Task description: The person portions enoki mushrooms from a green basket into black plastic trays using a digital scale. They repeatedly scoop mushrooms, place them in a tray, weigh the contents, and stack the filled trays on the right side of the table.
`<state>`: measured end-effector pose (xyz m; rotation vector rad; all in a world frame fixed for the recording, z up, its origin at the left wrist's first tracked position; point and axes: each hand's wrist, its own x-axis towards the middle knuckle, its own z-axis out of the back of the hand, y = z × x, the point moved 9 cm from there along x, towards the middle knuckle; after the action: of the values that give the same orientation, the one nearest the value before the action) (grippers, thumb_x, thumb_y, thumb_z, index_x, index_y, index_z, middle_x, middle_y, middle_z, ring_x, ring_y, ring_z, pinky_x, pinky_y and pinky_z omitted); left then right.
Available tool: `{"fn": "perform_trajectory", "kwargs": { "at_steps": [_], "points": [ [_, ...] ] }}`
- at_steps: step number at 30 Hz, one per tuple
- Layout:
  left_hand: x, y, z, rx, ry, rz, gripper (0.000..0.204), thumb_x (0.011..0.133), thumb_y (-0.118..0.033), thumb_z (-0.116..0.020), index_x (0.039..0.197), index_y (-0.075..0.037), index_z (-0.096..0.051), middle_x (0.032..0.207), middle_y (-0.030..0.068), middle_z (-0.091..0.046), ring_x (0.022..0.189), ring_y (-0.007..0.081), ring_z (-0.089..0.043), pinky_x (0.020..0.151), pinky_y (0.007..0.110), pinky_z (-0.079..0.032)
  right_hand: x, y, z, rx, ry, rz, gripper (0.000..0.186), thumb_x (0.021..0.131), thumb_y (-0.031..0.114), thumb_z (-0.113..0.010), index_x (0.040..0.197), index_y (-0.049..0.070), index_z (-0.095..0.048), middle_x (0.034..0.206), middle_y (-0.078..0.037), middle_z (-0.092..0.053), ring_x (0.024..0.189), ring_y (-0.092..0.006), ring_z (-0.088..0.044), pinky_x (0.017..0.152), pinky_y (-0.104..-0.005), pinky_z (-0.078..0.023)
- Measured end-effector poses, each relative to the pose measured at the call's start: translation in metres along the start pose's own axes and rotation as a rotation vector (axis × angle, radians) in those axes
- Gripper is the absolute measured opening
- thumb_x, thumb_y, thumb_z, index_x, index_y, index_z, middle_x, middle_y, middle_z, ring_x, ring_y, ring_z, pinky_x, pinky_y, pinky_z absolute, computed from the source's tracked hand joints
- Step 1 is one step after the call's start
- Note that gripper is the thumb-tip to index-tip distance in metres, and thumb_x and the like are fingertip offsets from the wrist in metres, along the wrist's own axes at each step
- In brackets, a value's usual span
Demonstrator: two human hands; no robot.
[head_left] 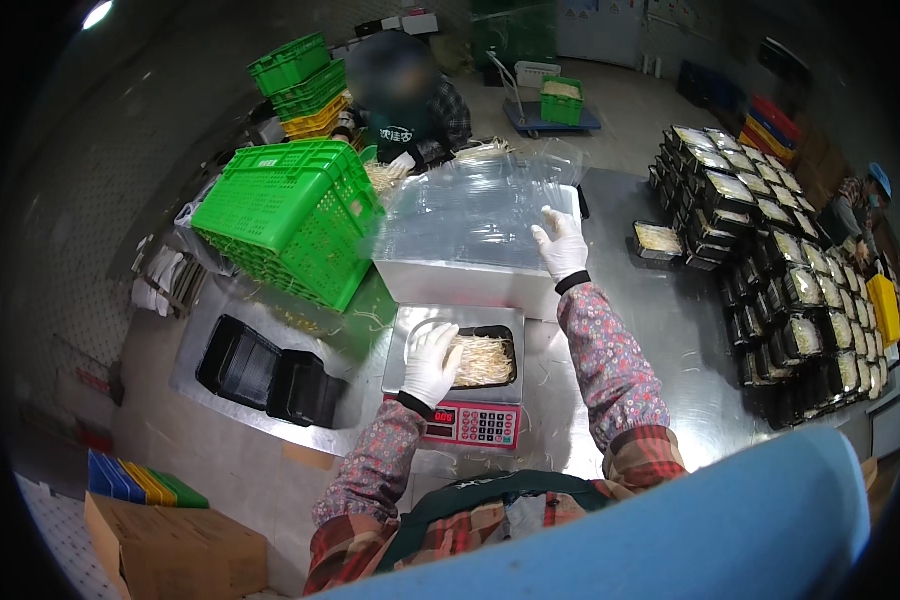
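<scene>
My left hand [430, 365] in a white glove is curled over the left side of a black tray of pale sprouts [485, 355], which rests on the steel scale with a red front [496, 425]. My right hand [562, 245], also gloved, is raised with fingers apart at the right part of a pile of clear plastic sheets [460, 210] on a silvery white box [465, 285]. Empty black trays [250, 365] lie left of the scale.
Green crates [270, 210] stand left of the box; a co-worker [410, 130] is behind them. Stacked packed trays [800, 290] fill the right of the steel table, with another person [850, 215] beyond. A cardboard box [175, 545] sits lower left; a trolley [555, 120] stands behind.
</scene>
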<state>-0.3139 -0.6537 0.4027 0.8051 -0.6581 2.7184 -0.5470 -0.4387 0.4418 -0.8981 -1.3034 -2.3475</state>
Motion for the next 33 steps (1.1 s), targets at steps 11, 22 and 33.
{"fn": "perform_trajectory", "kwargs": {
  "at_steps": [11,22,33],
  "points": [
    [-0.042,0.020,0.059,-0.266,-0.191,0.257,0.023,0.089,-0.003,-0.063,0.112,-0.001,-0.065,0.112,0.0146,-0.066,0.106,0.0268,-0.063,0.092,0.033,-0.049,0.030,-0.024,-0.051,0.038,0.437,-0.072,0.022,0.075,0.023,-0.080,0.086,0.009,-0.067,0.084,-0.007,-0.068,0.078,-0.0215,-0.067,0.075,-0.0337,-0.052],
    [-0.065,0.029,0.066,-0.358,-0.212,0.322,0.022,0.093,-0.006,-0.059,0.114,-0.002,-0.065,0.114,0.0126,-0.065,0.109,0.0238,-0.062,0.096,0.033,-0.047,0.029,0.022,-0.022,-0.171,0.462,0.292,0.033,0.088,0.019,-0.067,0.120,0.025,-0.068,0.089,-0.007,-0.061,0.087,-0.0267,-0.061,0.079,-0.0391,-0.051],
    [-0.075,0.055,0.089,-0.499,-0.275,0.435,0.026,0.096,-0.009,-0.058,0.119,0.001,-0.063,0.118,0.0094,-0.063,0.109,0.0167,-0.060,0.095,0.029,-0.046,0.053,0.056,0.081,0.104,-0.076,0.248,0.010,0.084,0.020,-0.076,0.093,0.016,-0.072,0.085,-0.002,-0.068,0.073,-0.0149,-0.065,0.069,-0.0259,-0.052]
  ]
}}
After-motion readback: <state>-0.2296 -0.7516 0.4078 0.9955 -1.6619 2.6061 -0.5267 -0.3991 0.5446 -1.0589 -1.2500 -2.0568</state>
